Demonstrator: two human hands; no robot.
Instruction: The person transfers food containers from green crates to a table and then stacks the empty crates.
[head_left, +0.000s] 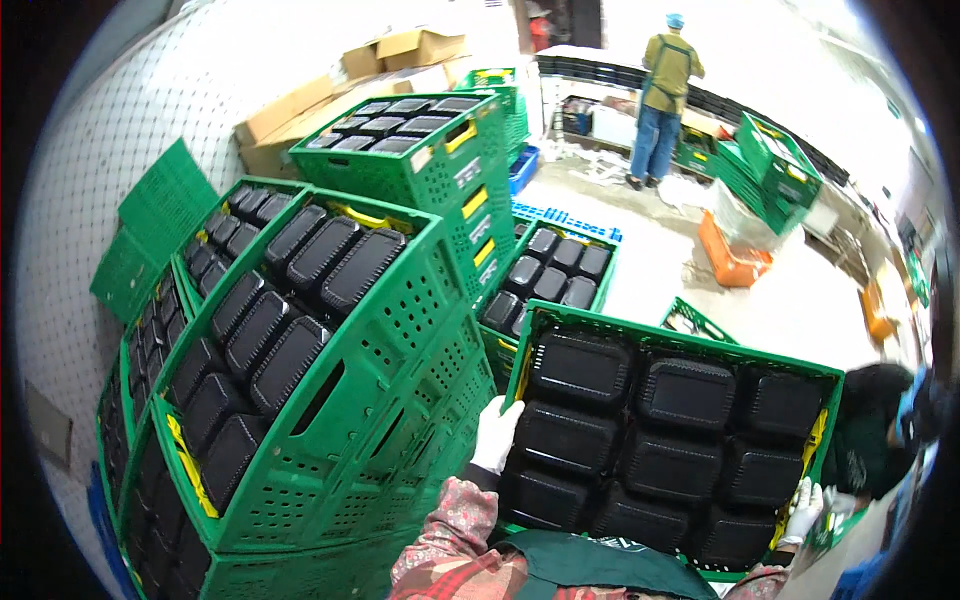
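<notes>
Before my body is a green plastic crate (686, 335) filled with black plastic food containers (679, 469) in rows. My left hand (496, 433), in a white glove, grips the crate's left end. On the opposite end, my right hand (802, 514), also white-gloved, holds the side by its yellow handle (814, 439). Both sets of fingertips are partly hidden by the crate walls. Close on the left, a tall stack of green crates (352, 397) carries more black containers (289, 360) in its top crate.
Beyond the held crate stands another filled green crate (551, 277). A crate stack (457, 202) rises behind it, near cardboard boxes (420, 49). A person (667, 97) stands at a far table. An orange crate (731, 255) sits on the floor. Another person (862, 427) is close on the right.
</notes>
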